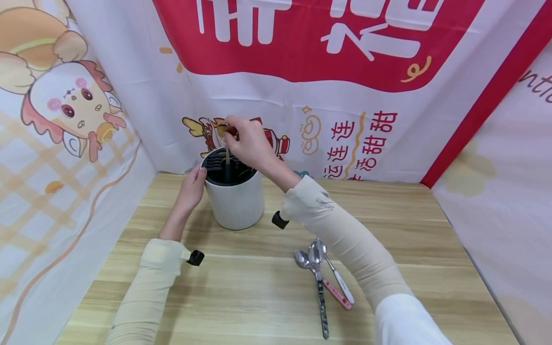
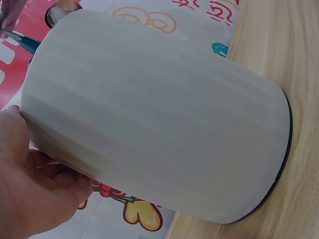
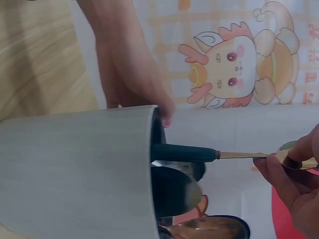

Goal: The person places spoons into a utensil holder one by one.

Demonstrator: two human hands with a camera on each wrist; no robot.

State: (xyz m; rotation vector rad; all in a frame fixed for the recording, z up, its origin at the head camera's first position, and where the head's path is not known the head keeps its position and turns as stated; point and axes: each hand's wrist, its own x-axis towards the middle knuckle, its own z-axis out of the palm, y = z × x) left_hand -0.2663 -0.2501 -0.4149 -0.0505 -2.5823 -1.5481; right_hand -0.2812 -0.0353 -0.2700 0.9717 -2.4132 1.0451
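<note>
A white cylindrical utensil holder [image 1: 237,206] with a dark inside stands upright at the back of the table. My left hand [image 1: 193,189] grips its left side, thumb at the rim. Above the opening, my right hand [image 1: 250,143] pinches a gold spoon [image 3: 241,155] by its bowl. The spoon's dark green handle [image 3: 184,153] points down, its lower end hidden inside the holder. In the right wrist view, a dark spoon [image 3: 174,191] and a copper-coloured spoon bowl [image 3: 212,228] stick out of the same opening.
Three spoons lie together on the wooden table [image 1: 241,287] at front right: one with a dark patterned handle [image 1: 322,306], one pink-handled [image 1: 337,293], one white-handled [image 1: 342,286]. Printed cloths [image 1: 276,96] hang behind and at both sides.
</note>
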